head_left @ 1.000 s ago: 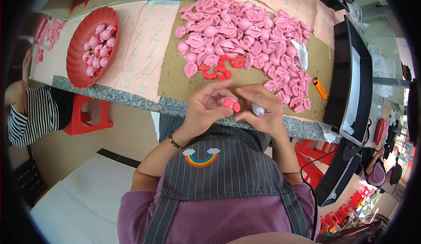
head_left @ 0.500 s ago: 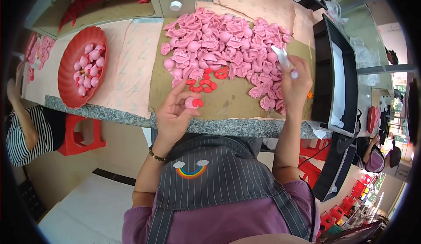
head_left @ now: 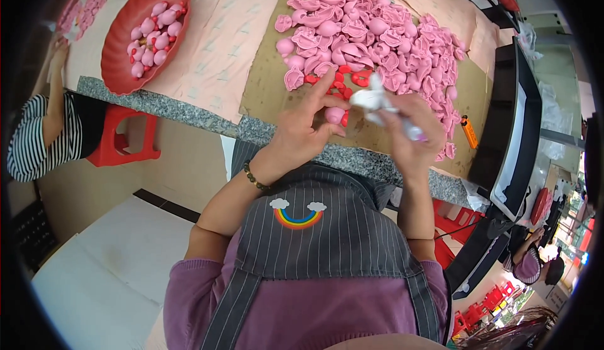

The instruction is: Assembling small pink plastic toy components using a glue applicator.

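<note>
My left hand (head_left: pixel 301 126) pinches a small round pink plastic piece (head_left: pixel 335 115) with a red part on its side between thumb and fingers. Close to it, my right hand (head_left: pixel 416 129) is closed around a white, tissue-like wrapped thing (head_left: pixel 376 100), smeared by motion; a whitish-purple end shows below the fist. Whether the white thing touches the pink piece I cannot tell. Behind my hands lie several small red parts (head_left: pixel 343 85) and a broad heap of pink plastic pieces (head_left: pixel 352 26), some shell-like, some round.
A red scalloped bowl (head_left: pixel 112 57) with joined pink-and-red pieces stands at the left. An orange lighter (head_left: pixel 469 131) lies on the brown board (head_left: pixel 264 98) at the right, beside a black tray (head_left: pixel 487 152). At the far left sits another person in striped sleeves (head_left: pixel 28 126), near a red stool (head_left: pixel 129 136).
My right hand has swung left with the white thing, up to my left hand, which still holds the pink piece. The whole view has shifted and tilted; the lighter now shows fully.
</note>
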